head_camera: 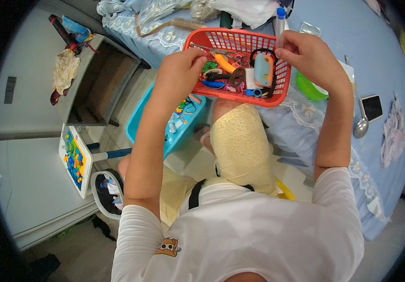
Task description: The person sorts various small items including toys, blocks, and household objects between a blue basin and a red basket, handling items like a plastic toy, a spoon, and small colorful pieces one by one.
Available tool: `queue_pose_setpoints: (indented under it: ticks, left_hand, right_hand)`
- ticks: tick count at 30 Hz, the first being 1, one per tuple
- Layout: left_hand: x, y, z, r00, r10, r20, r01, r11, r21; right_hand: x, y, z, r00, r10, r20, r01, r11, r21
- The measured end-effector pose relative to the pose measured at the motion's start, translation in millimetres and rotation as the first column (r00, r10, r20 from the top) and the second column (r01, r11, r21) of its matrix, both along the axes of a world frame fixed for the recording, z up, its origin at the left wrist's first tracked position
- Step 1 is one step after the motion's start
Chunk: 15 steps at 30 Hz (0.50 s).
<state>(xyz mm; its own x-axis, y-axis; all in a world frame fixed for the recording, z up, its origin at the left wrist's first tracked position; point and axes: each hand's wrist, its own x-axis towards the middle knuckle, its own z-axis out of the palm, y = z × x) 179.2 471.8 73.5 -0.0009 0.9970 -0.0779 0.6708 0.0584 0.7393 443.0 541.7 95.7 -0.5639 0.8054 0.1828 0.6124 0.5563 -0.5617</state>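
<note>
A red plastic basket (282, 92) full of small items rests at the bed's edge, above my knee. My left hand (184, 67) reaches over its left side, fingertips beside scissors (202, 47); whether they grip anything is unclear. My right hand (302, 56) is at the basket's right rim, thumb and fingers closed around the lower end of a clear tube with a blue cap (280, 23). Inside the basket lie a yellow curved piece (224, 63), a light blue and orange case-like item (263, 70), a brown hair tie (237, 77) and a blue clip (213, 84).
A blue plastic tub (132, 121) with small items stands on the floor. The bed (332, 141) holds a green bowl (308, 88), a metal ladle (361, 127), a phone (372, 107) and a cloth (393, 134). A peg board (75, 160) and a waste bin (98, 202) are at left.
</note>
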Motion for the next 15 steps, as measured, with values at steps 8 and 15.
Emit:
queue_pose_setpoints:
  ticks: [8,15]
  left_hand:
    - [13,16,-17,0.993,0.078,0.09,-0.078,0.997,-0.007]
    - [21,18,-4,0.928,-0.059,0.369,0.02,0.994,0.109]
  right_hand:
    - [-12,-7,5,0.987,-0.16,0.002,0.159,0.98,0.118]
    - [-51,-16,-23,0.967,0.041,-0.251,0.061,0.921,0.386]
